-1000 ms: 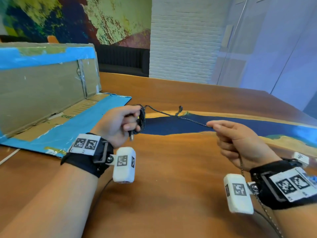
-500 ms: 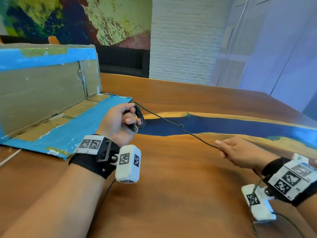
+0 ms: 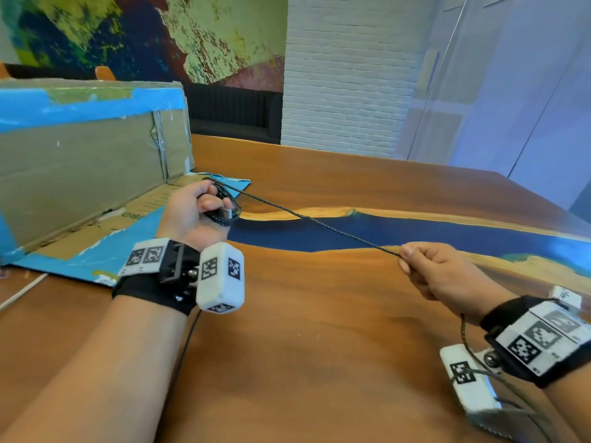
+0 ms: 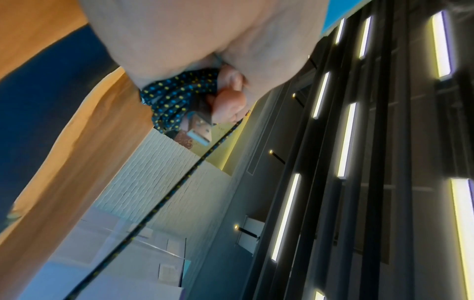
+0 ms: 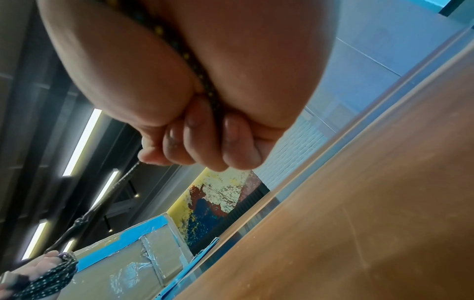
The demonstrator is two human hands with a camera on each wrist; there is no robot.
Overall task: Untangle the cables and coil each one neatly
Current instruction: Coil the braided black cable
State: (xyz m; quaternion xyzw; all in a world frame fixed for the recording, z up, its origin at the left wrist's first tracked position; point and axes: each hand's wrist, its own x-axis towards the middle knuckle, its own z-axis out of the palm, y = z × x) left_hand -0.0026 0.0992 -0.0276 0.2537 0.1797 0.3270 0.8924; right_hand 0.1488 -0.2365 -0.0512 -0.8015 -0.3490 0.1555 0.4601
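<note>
Over the wooden table with the blue resin strip (image 3: pixel 319 314), in the head view, the left hand (image 3: pixel 192 215) was curled round a small coil of the dark braided cable with blue and yellow flecks (image 3: pixel 319 223), silver USB plug (image 3: pixel 227 213) poking out past the thumb. The right hand (image 3: pixel 447 276) pinched the same cable farther along, so it ran taut between the two hands, which were well apart. The rest trailed under the right wrist and out of sight. A taped cardboard box (image 3: pixel 80 171) sat behind the left hand.

Left wrist view: loops (image 4: pixel 177 95) bunched under the fingers, plug (image 4: pixel 200 133) free. I'd guess those loops could slip and spring open if the grip eased while the line was tight.

Right wrist view: fingers (image 5: pixel 200 140) curled round the cable, and there looked to be a small knot (image 5: pixel 81 221) on the span toward the coil. Pulling harder would likely cinch it, and winding it in would make a lumpy coil.
</note>
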